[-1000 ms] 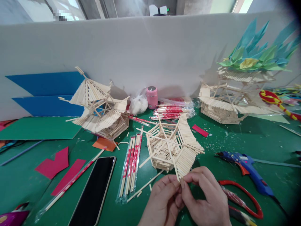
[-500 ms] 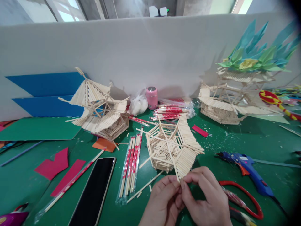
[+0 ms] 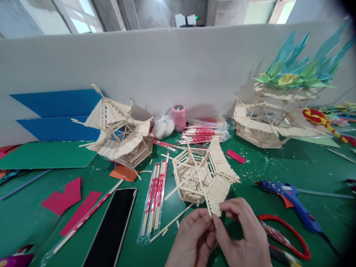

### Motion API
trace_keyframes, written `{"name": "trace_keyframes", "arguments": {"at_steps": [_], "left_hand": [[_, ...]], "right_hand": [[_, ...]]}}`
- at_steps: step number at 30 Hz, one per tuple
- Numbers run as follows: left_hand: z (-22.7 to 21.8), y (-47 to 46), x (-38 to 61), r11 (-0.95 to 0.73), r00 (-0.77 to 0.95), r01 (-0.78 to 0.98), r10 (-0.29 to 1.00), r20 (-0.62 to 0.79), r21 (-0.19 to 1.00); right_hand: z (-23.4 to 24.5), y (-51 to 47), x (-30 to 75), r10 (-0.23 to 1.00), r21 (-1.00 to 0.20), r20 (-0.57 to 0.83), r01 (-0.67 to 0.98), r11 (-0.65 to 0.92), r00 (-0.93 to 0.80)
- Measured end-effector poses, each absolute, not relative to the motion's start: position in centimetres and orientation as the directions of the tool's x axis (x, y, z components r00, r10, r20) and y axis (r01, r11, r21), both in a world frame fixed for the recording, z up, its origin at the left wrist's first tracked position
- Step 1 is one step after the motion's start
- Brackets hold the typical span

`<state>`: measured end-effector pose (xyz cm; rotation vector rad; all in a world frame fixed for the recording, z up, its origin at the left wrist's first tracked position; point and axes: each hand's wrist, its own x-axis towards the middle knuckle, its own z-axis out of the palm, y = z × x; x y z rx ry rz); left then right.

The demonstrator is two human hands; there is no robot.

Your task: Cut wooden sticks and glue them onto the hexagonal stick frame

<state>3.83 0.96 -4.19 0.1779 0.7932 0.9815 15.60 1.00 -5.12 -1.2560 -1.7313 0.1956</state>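
Observation:
A many-sided model of pale wooden sticks [image 3: 194, 174] stands before me, with a slatted panel [image 3: 218, 191] along its right side. My left hand [image 3: 194, 235] is closed, thumb and fingers pinching at the lower end of a long wooden stick [image 3: 206, 202] that runs out from the model. Close against it, my right hand [image 3: 241, 230] has its thumb by the stick's end and its forefinger at the panel's near edge. The fingertips partly hide the join. Left of the model lie bagged sticks [image 3: 155, 196] with red markings.
A blue glue gun [image 3: 292, 202] and red-handled pliers [image 3: 303, 237] lie to the right. On the left are a phone [image 3: 111, 226] and red paper [image 3: 65, 196]. Further back stand two stick models [image 3: 119, 137], a pink jar [image 3: 179, 118] and more bagged sticks [image 3: 203, 133].
My right forefinger has lifted away from the thumb, uncovering the near end of the slatted panel. My left hand keeps its pinch. The view has tilted slightly upward.

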Motion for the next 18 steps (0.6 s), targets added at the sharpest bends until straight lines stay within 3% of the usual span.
{"name": "trace_keyframes", "arguments": {"at_steps": [8,18], "left_hand": [[-6.0,0.9,3.8,0.587,0.355,-0.667,0.792,-0.497,0.459],[-4.4,1.1,4.0,0.576,0.338,-0.668,0.799,-0.497,0.471]], "right_hand": [[-5.2,0.3,16.3,0.840,-0.652,0.543,0.640,0.407,0.020],[-5.7,-0.3,17.0,0.844,-0.696,0.530,0.609,0.380,0.080]]}}
